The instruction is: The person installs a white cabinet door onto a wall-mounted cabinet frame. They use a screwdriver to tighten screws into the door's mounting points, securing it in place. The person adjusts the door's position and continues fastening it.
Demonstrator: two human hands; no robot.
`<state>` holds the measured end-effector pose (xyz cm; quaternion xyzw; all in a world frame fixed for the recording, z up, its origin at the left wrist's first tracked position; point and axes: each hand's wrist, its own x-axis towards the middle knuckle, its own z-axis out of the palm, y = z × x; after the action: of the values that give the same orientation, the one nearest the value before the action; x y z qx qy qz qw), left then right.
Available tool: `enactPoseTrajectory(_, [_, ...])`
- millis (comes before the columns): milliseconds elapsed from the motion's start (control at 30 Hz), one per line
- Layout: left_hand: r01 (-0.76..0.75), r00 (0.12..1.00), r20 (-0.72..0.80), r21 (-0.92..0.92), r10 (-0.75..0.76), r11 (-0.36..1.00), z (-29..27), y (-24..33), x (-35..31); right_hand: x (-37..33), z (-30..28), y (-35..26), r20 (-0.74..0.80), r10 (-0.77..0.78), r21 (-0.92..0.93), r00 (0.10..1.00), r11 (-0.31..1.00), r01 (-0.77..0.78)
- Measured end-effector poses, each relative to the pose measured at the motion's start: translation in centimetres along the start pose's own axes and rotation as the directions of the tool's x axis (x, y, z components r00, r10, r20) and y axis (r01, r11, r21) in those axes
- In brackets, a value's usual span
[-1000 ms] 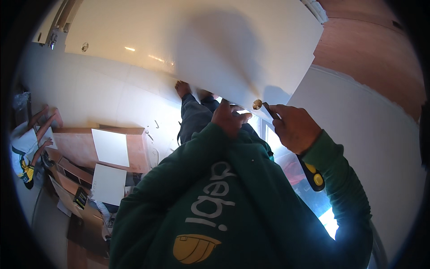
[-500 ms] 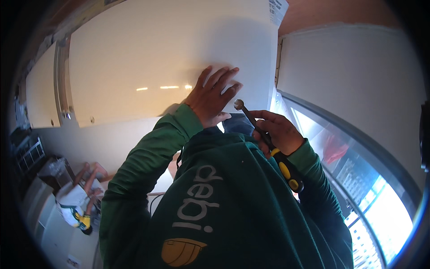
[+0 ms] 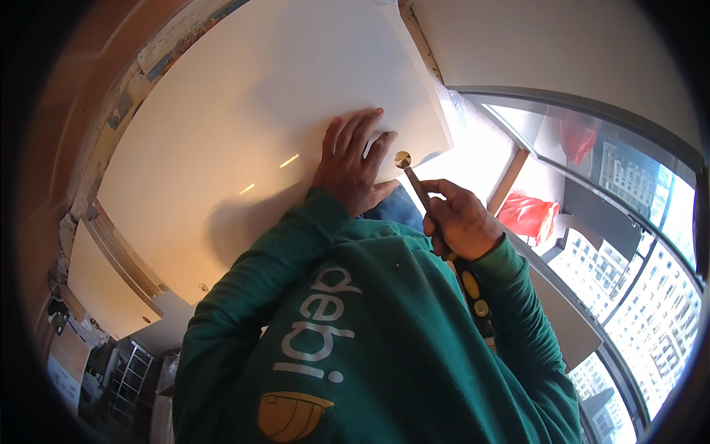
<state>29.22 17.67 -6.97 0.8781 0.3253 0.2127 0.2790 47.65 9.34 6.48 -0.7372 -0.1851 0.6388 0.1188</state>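
My left hand (image 3: 351, 163) lies against a large smooth white panel (image 3: 222, 126), fingers spread and pressing on its surface near the lower right edge. In my right hand (image 3: 466, 222) is a hammer (image 3: 416, 186), gripped partway along its shaft. Its round shiny metal head points up beside the panel's edge, apart from the panel. The black and yellow handle (image 3: 473, 292) hangs below the fist, partly behind my sleeve. A small round fitting (image 3: 203, 287) shows at the panel's lower left corner.
A second white panel (image 3: 111, 285) stands at the left, beyond a narrow strip. Rough, broken wall edging (image 3: 122, 107) runs along the upper left. At the right are a framed window (image 3: 629, 288), a red plastic-looking sheet (image 3: 529, 216) and a pale wall. A metal rack (image 3: 133, 370) is at lower left.
The view has turned, so the panel appears tilted and more of the window shows. The person at lower left is out of sight. My left hand stays on the panel; the right still holds the hammer.
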Motion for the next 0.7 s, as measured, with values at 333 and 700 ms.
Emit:
enactPoseTrajectory(333, [-0.013, 0.999, 0.045, 0.074, 0.009, 0.997, 0.3, 0.0, 0.0, 2.0, 1.7, 3.6, -0.212, -0.519, -0.462, 0.828, 0.8, 0.384])
enactPoseTrajectory(700, [0.003, 0.999, 0.032, 0.067, -0.005, 0.998, 0.7, 0.0, 0.3, 2.5, 1.3, 0.7, -0.042, -0.416, -0.63, 0.908, 0.717, 0.299])
